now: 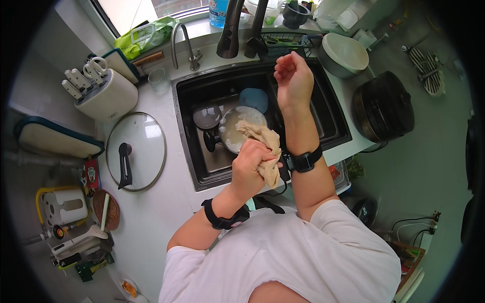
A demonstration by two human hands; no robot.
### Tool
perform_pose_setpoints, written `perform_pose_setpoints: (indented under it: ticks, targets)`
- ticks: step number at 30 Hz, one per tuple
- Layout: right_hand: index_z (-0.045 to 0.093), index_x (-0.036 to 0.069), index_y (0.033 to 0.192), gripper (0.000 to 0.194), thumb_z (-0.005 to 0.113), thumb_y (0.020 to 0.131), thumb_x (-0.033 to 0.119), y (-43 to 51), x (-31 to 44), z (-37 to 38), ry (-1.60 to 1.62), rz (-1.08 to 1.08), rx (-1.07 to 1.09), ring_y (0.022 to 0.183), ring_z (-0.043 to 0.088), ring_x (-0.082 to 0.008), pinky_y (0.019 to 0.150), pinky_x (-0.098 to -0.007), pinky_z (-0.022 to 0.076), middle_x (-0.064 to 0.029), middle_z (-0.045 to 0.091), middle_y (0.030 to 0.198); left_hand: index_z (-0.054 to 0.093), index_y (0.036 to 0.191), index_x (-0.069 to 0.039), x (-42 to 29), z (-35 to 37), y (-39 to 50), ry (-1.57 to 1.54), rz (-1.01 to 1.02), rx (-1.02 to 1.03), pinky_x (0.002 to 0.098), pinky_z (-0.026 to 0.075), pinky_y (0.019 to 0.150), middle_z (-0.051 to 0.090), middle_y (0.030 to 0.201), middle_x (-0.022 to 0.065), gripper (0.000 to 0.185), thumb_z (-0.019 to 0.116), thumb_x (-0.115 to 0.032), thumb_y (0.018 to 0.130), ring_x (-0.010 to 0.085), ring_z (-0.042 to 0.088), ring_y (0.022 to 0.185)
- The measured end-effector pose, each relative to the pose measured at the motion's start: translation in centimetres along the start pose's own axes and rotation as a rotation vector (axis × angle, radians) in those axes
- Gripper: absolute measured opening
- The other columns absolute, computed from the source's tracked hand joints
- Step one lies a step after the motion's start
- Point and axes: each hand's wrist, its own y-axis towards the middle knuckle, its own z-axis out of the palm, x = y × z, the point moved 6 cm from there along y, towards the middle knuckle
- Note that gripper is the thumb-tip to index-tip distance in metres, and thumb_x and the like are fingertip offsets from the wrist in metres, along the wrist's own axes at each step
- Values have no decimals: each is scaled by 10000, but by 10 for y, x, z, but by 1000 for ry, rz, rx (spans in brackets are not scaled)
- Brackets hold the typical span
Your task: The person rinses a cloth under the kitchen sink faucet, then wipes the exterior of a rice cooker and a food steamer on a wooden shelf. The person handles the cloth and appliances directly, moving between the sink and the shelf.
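Observation:
My left hand grips a wrung beige cloth over the near edge of the black sink. Beneath the cloth's far end, a pot of cloudy, sudsy water stands in the sink. My right hand is raised above the right part of the sink, palm partly showing, fingers curled; nothing shows in it. A translucent round bowl or lid and a blue dish lie beside the pot. Each wrist wears a black strap.
Left on the counter are a glass lid, a white knife block and a clear glass. Behind the sink rise a steel tap and a dark faucet. A grey basin and a black rice cooker stand right.

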Motion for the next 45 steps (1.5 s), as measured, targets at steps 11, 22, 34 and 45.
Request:
perform_pose_setpoints:
  ticks: [11,22,34,45]
  targets:
    - [556,72,761,191,517,904,192,-40,81,10,338,-170,361,646,464,-168,651,-293,373,-54,546,723,583,798,25,35,-66,-9,-328,-354,-75,271,467,704,610,881,82,421,690,-378,853,133,575,824]
    - [507,57,723,220,503,933,126,-69,140,-65,214,-521,1,558,484,-117,525,-237,388,-38,534,635,686,1058,-94,-61,39,-22,-158,281,644,442,416,911,506,1245,122,473,831,-174,615,371,441,1094]
    - [442,101,644,274,526,903,133,-169,273,-232,240,-912,-442,480,406,-84,467,-228,321,1,443,544,599,1118,54,-93,171,-87,-373,180,686,367,507,804,540,1209,181,313,617,-182,914,277,580,1032]
    - [467,40,1306,575,393,967,499,-383,309,-390,-820,-685,-433,1112,505,-253,1015,-353,358,-165,531,1240,312,1411,-35,-191,358,-174,-976,-567,1055,448,393,1037,394,1418,131,667,458,-491,946,291,429,1271]
